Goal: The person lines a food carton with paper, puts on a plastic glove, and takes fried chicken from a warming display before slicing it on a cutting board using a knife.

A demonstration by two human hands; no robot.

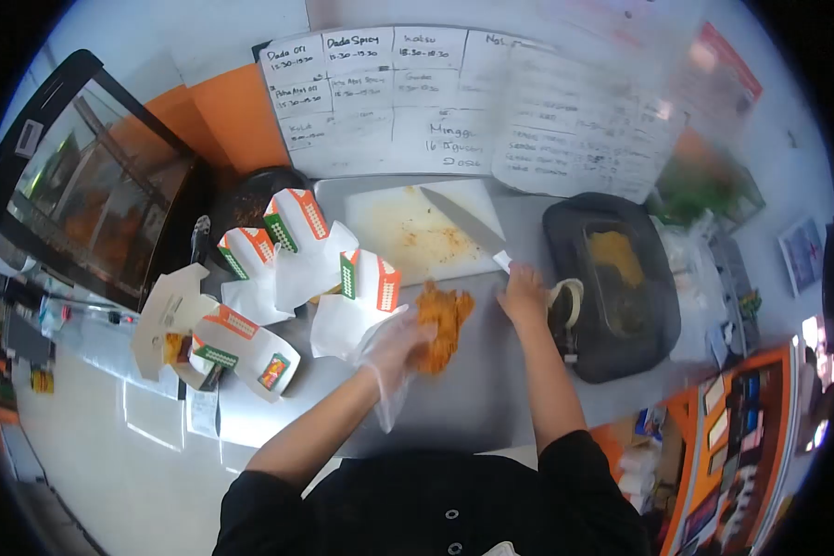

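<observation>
My left hand [400, 347], in a clear plastic glove, holds a large piece of golden fried chicken [446, 324] above the steel counter. My right hand [525, 295] is bare and closed around the handle end of a kitchen knife [465, 221]. The knife's blade lies slantwise across a white cutting board [372, 228] marked with brown crumbs and stains. Just left of the chicken stands an open paper box [377, 281] with white paper in front of it.
More open boxes [296, 220] with orange and green print crowd the left side, one [278, 363] holding a small sachet. At right sits a black lidded container [653, 278], tongs [570, 315] beside it. A glass display case [93, 185] stands far left; handwritten whiteboards [380, 111] lean behind.
</observation>
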